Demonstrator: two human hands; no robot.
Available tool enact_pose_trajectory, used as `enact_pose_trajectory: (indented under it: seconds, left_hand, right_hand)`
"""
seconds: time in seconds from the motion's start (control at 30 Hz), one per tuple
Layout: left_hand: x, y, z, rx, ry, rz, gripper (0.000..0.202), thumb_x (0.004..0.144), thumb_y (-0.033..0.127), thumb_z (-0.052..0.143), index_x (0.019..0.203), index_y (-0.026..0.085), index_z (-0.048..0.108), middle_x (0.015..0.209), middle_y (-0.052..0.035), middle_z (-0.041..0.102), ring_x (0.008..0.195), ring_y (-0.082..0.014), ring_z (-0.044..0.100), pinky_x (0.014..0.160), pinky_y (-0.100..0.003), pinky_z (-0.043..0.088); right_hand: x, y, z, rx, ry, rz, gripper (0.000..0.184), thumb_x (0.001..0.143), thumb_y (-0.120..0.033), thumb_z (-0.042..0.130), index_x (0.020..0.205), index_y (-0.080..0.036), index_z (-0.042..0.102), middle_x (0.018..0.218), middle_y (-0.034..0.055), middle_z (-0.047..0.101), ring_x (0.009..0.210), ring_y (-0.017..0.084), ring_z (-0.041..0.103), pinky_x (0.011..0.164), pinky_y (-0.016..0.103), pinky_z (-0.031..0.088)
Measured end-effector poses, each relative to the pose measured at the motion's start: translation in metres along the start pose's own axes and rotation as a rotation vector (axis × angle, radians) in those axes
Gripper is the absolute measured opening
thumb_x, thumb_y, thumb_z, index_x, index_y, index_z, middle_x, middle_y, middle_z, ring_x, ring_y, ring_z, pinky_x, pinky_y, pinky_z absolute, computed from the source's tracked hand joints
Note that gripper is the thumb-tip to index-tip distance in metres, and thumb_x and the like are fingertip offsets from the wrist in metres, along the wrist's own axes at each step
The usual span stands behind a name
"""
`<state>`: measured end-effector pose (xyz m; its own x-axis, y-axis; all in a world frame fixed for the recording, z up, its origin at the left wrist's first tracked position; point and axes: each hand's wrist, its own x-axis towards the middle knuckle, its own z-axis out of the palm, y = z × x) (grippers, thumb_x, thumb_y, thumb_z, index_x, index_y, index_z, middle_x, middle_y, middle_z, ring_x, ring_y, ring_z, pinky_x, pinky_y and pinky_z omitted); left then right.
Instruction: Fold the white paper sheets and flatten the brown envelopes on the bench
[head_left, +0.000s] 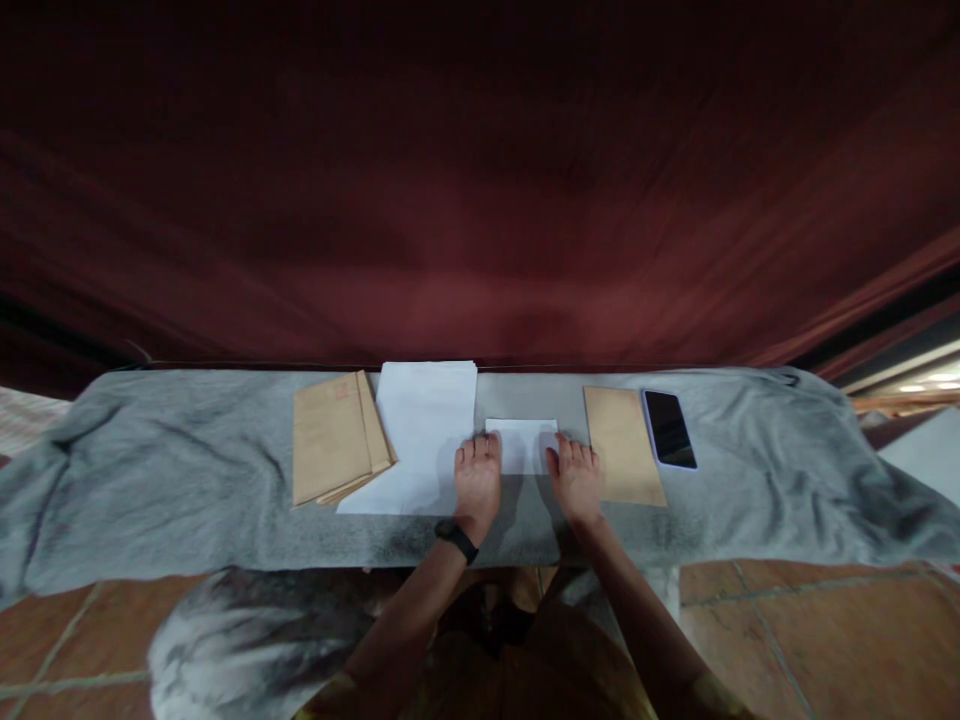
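No words or numbers can be read here. On the left, the top brown envelope (pixel 328 440) has a small patch of red marks (pixel 346 390) by its far right corner. They are too tiny and blurry to make out, so you can't tell if they are letters, numbers or just little lines

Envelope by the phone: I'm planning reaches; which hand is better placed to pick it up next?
Probably the right hand: it is at the left edge of the envelope, while the left hand is farther off, at the small sheet.
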<state>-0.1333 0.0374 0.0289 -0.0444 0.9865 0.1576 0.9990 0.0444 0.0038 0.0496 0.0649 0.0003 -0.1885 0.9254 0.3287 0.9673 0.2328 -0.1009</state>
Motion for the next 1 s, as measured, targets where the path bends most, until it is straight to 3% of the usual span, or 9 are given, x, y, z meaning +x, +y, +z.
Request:
enact_pose_trajectory:
  seconds: [0.17, 0.27, 0.4, 0.57, 0.67, 0.77, 0.83, 0.93, 1.0]
  left_hand:
    - [-0.002, 0.012, 0.005, -0.064, 0.051, 0.074, 0.043, 0.095, 0.006, 0.037, 0.135, 0.013, 0.053, 0.138, -0.0150, 0.056, 0.127, -0.0296, 0.051, 0.105, -0.046, 0.044]
    - [-0.010, 0.024, 0.014, -0.173, 0.072, 0.198, 0.043, 0.099, 0.016, 0.040, 0.141, 0.011, 0.048, 0.154, -0.0138, 0.044, 0.144, -0.0278, 0.037, 0.118, -0.045, 0.034]
    - [-0.023, 0.034, 0.025, -0.230, 0.047, 0.251, 0.054, 0.102, 0.037, 0.041, 0.150, 0.012, 0.038, 0.161, -0.0132, 0.036, 0.150, -0.0270, 0.030, 0.123, -0.049, 0.028]
    - [-0.028, 0.033, 0.030, -0.171, 0.044, 0.290, 0.058, 0.101, 0.030, 0.038, 0.155, 0.011, 0.029, 0.164, -0.0141, 0.031, 0.153, -0.0257, 0.023, 0.124, -0.049, 0.025]
    - [-0.028, 0.032, 0.032, -0.132, 0.051, 0.318, 0.061, 0.098, 0.025, 0.040, 0.156, 0.009, 0.027, 0.162, -0.0172, 0.033, 0.153, -0.0280, 0.023, 0.123, -0.050, 0.025]
    - [-0.028, 0.031, 0.033, -0.119, 0.067, 0.349, 0.066, 0.097, 0.026, 0.045, 0.157, 0.009, 0.025, 0.161, -0.0193, 0.034, 0.153, -0.0300, 0.022, 0.122, -0.052, 0.026]
    - [-0.028, 0.031, 0.032, -0.126, 0.076, 0.355, 0.068, 0.096, 0.027, 0.046, 0.158, 0.011, 0.022, 0.162, -0.0179, 0.033, 0.153, -0.0295, 0.022, 0.122, -0.053, 0.026]
    - [-0.028, 0.031, 0.030, -0.153, 0.060, 0.344, 0.069, 0.096, 0.027, 0.046, 0.159, 0.018, 0.020, 0.164, -0.0132, 0.030, 0.153, -0.0278, 0.023, 0.123, -0.052, 0.025]
    - [-0.027, 0.032, 0.028, -0.173, 0.031, 0.333, 0.068, 0.097, 0.027, 0.045, 0.160, 0.019, 0.019, 0.165, -0.0122, 0.029, 0.153, -0.0273, 0.022, 0.123, -0.051, 0.025]
  right_hand:
    - [0.000, -0.001, 0.000, 0.003, -0.007, -0.006, 0.037, 0.105, -0.033, 0.040, 0.129, -0.012, 0.060, 0.104, 0.0141, 0.071, 0.094, 0.028, 0.059, 0.086, 0.039, 0.036]
    - [0.000, 0.000, 0.000, 0.012, -0.011, -0.004, 0.037, 0.105, -0.034, 0.040, 0.128, -0.012, 0.060, 0.104, 0.0141, 0.071, 0.095, 0.028, 0.059, 0.087, 0.039, 0.036]
    - [0.000, 0.000, -0.003, 0.033, -0.035, 0.013, 0.035, 0.104, -0.033, 0.042, 0.125, -0.013, 0.062, 0.105, 0.0144, 0.070, 0.096, 0.029, 0.059, 0.089, 0.040, 0.037]
    - [-0.003, -0.018, -0.009, 0.090, -0.013, 0.049, 0.038, 0.104, -0.031, 0.038, 0.127, -0.012, 0.062, 0.115, 0.0182, 0.068, 0.106, 0.030, 0.058, 0.093, 0.044, 0.040]
    - [-0.006, -0.036, -0.014, 0.155, 0.044, 0.000, 0.044, 0.104, -0.034, 0.037, 0.138, -0.012, 0.056, 0.146, 0.0201, 0.051, 0.134, 0.033, 0.044, 0.108, 0.052, 0.033]
    - [-0.006, -0.045, -0.016, 0.174, 0.089, 0.075, 0.052, 0.104, -0.037, 0.036, 0.149, -0.012, 0.044, 0.163, 0.0194, 0.028, 0.149, 0.036, 0.023, 0.116, 0.060, 0.022]
    - [-0.006, -0.045, -0.013, 0.238, 0.034, 0.023, 0.053, 0.106, -0.036, 0.031, 0.153, -0.013, 0.039, 0.163, 0.0170, 0.027, 0.150, 0.032, 0.024, 0.119, 0.056, 0.023]
    - [-0.008, -0.042, -0.007, 0.344, -0.126, -0.167, 0.053, 0.107, -0.034, 0.025, 0.156, -0.017, 0.035, 0.161, 0.0111, 0.036, 0.149, 0.023, 0.030, 0.120, 0.047, 0.028]
    - [-0.010, -0.041, -0.002, 0.356, -0.185, -0.197, 0.054, 0.107, -0.035, 0.024, 0.158, -0.019, 0.031, 0.160, 0.0094, 0.037, 0.149, 0.021, 0.031, 0.121, 0.045, 0.029]
